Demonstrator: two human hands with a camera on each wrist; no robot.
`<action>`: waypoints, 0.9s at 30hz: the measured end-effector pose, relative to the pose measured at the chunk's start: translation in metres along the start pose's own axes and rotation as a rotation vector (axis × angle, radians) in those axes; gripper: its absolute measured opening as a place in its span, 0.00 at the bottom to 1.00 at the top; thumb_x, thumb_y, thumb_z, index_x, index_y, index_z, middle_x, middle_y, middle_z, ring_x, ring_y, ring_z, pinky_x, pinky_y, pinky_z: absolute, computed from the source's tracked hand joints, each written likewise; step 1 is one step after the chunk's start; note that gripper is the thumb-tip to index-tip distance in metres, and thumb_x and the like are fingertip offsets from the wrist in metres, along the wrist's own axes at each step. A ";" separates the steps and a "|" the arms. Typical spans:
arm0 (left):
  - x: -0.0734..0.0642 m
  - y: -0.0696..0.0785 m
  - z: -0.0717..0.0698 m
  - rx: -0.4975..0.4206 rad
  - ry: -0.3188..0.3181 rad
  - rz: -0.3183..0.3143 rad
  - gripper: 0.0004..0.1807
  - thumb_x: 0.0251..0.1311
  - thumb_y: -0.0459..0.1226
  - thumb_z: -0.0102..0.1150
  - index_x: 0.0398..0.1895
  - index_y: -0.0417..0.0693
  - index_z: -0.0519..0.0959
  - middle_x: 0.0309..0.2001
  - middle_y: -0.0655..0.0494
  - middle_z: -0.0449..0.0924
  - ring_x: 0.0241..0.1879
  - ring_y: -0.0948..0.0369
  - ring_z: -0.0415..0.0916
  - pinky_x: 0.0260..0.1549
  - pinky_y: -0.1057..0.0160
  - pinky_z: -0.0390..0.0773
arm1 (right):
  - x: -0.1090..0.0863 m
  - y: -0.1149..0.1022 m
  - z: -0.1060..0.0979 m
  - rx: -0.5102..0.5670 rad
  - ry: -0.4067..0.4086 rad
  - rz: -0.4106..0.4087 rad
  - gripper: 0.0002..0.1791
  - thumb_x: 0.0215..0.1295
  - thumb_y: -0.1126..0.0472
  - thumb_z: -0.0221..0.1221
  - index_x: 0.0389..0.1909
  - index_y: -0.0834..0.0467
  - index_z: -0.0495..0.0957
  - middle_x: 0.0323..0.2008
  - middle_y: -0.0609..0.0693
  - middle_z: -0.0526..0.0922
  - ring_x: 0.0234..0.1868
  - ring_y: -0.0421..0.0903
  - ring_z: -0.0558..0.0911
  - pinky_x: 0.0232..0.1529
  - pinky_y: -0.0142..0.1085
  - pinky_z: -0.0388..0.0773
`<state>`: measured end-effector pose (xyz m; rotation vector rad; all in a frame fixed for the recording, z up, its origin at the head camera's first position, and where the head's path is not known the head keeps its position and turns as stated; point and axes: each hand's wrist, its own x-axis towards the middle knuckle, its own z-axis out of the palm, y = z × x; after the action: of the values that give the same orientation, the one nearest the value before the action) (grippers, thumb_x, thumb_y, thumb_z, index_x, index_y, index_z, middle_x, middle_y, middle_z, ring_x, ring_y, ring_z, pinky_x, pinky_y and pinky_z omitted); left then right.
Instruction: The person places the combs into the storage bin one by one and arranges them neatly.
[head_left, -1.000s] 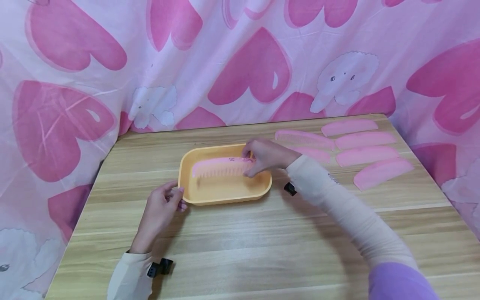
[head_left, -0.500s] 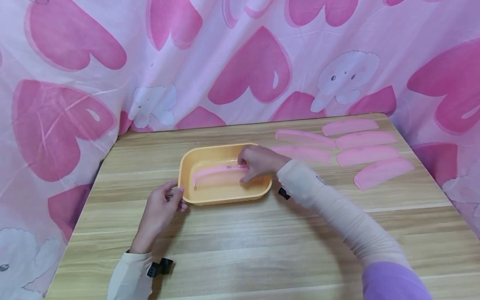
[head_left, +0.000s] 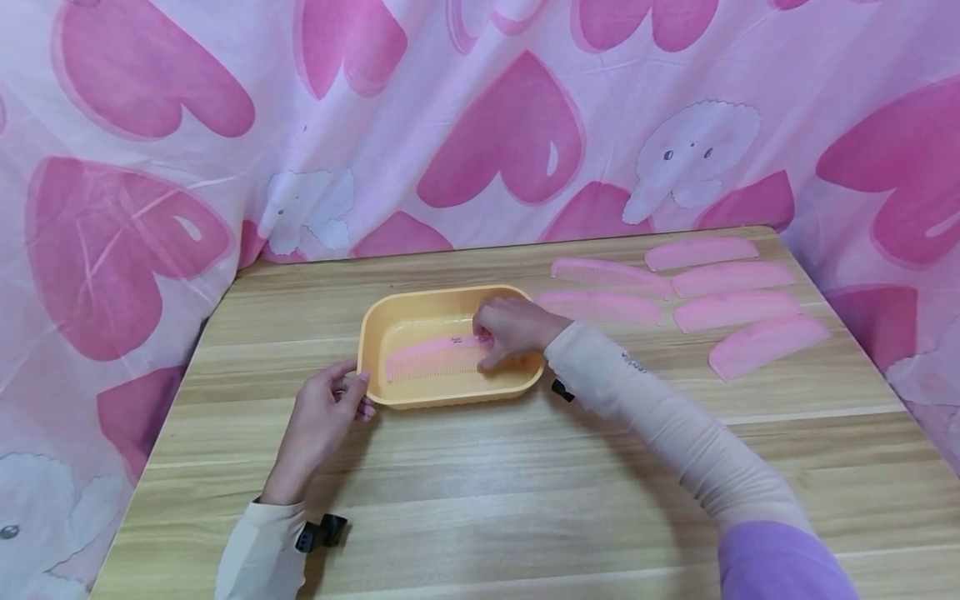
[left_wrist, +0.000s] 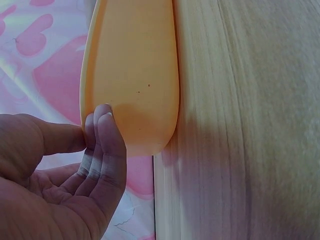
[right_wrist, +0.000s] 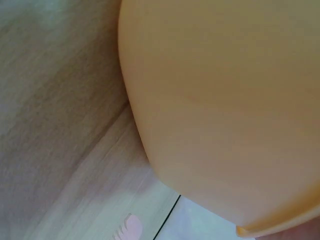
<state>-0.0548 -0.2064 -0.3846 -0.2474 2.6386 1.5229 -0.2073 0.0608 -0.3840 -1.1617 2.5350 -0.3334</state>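
A yellow-orange plastic tray (head_left: 450, 397) stands on the wooden table. My left hand (head_left: 322, 421) pinches the rim at its near left corner; in the left wrist view, the thumb and fingers (left_wrist: 107, 150) close on the tray's edge (left_wrist: 145, 75). Inside the tray lies a pink comb (head_left: 431, 354), teeth towards me, low near the bottom. My right hand (head_left: 513, 329) reaches over the right rim and grips the comb's right end, which the fingers hide. The tray's outer wall (right_wrist: 215, 100) fills most of the right wrist view, hiding nearly all of that hand.
Several pink combs lie at the back right of the table (head_left: 480, 500), among them one comb (head_left: 611, 307) close by my right wrist and another (head_left: 768, 346) nearest the right edge. A pink heart-patterned curtain (head_left: 375, 125) hangs behind the table.
My right hand has moved slightly left and lowered the comb deeper into the tray, towards its near side. The left hand keeps its hold on the rim, and the tray stays put.
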 end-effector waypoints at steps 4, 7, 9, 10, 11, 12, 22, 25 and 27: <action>0.000 0.000 0.000 -0.009 0.001 0.013 0.20 0.76 0.32 0.50 0.64 0.29 0.71 0.33 0.41 0.82 0.27 0.58 0.81 0.28 0.64 0.87 | 0.000 0.000 0.001 -0.018 -0.011 0.014 0.21 0.49 0.46 0.77 0.31 0.58 0.83 0.32 0.48 0.77 0.37 0.45 0.73 0.38 0.35 0.72; 0.000 0.000 0.000 -0.015 0.004 0.027 0.20 0.76 0.32 0.51 0.64 0.28 0.71 0.32 0.41 0.82 0.27 0.59 0.81 0.28 0.66 0.87 | -0.001 -0.001 0.001 -0.036 -0.021 0.017 0.21 0.50 0.45 0.76 0.30 0.58 0.83 0.31 0.47 0.76 0.35 0.44 0.72 0.34 0.34 0.69; 0.000 0.000 0.000 -0.017 0.003 0.032 0.20 0.76 0.32 0.50 0.64 0.27 0.71 0.32 0.41 0.82 0.27 0.59 0.81 0.27 0.66 0.86 | -0.001 -0.002 0.000 -0.035 -0.031 0.023 0.21 0.51 0.44 0.76 0.30 0.58 0.82 0.31 0.47 0.75 0.34 0.44 0.72 0.32 0.34 0.68; -0.001 0.000 0.000 -0.017 0.002 0.031 0.20 0.76 0.32 0.50 0.65 0.27 0.70 0.32 0.41 0.82 0.27 0.59 0.81 0.27 0.67 0.86 | -0.002 -0.002 -0.001 -0.035 -0.033 0.017 0.21 0.51 0.44 0.76 0.30 0.58 0.82 0.30 0.47 0.74 0.34 0.44 0.71 0.32 0.33 0.67; -0.001 0.000 0.000 -0.020 0.000 0.030 0.20 0.76 0.32 0.50 0.65 0.27 0.70 0.32 0.41 0.82 0.27 0.59 0.81 0.27 0.67 0.86 | -0.002 -0.002 -0.001 -0.033 -0.031 0.008 0.21 0.52 0.44 0.76 0.30 0.58 0.82 0.30 0.47 0.74 0.33 0.44 0.71 0.32 0.33 0.67; -0.001 0.000 0.000 -0.022 -0.001 0.029 0.21 0.76 0.32 0.50 0.65 0.27 0.70 0.32 0.41 0.82 0.27 0.59 0.81 0.28 0.66 0.86 | -0.003 -0.002 -0.002 -0.025 -0.028 -0.003 0.21 0.52 0.45 0.76 0.30 0.59 0.82 0.30 0.47 0.74 0.34 0.44 0.71 0.32 0.34 0.67; -0.002 0.001 -0.001 -0.022 -0.005 0.021 0.21 0.76 0.33 0.51 0.66 0.28 0.69 0.34 0.40 0.82 0.27 0.60 0.81 0.28 0.66 0.86 | -0.024 0.001 -0.025 0.111 0.051 -0.035 0.27 0.58 0.52 0.74 0.53 0.65 0.83 0.52 0.56 0.82 0.52 0.51 0.81 0.56 0.42 0.81; -0.002 0.001 -0.001 -0.032 -0.008 0.019 0.22 0.76 0.34 0.51 0.66 0.27 0.69 0.34 0.39 0.82 0.27 0.59 0.81 0.28 0.67 0.86 | -0.032 0.005 -0.033 0.154 0.087 -0.038 0.27 0.59 0.53 0.74 0.53 0.66 0.83 0.52 0.58 0.82 0.53 0.54 0.81 0.57 0.44 0.81; -0.002 0.002 -0.002 -0.036 -0.007 0.019 0.22 0.76 0.34 0.51 0.66 0.27 0.69 0.34 0.39 0.82 0.27 0.59 0.81 0.28 0.67 0.86 | -0.037 0.009 -0.038 0.166 0.113 -0.039 0.27 0.59 0.53 0.73 0.53 0.66 0.83 0.52 0.58 0.82 0.53 0.55 0.81 0.56 0.44 0.81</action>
<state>-0.0533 -0.2067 -0.3819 -0.2189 2.6176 1.5750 -0.2055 0.0977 -0.3449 -1.1589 2.5253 -0.6231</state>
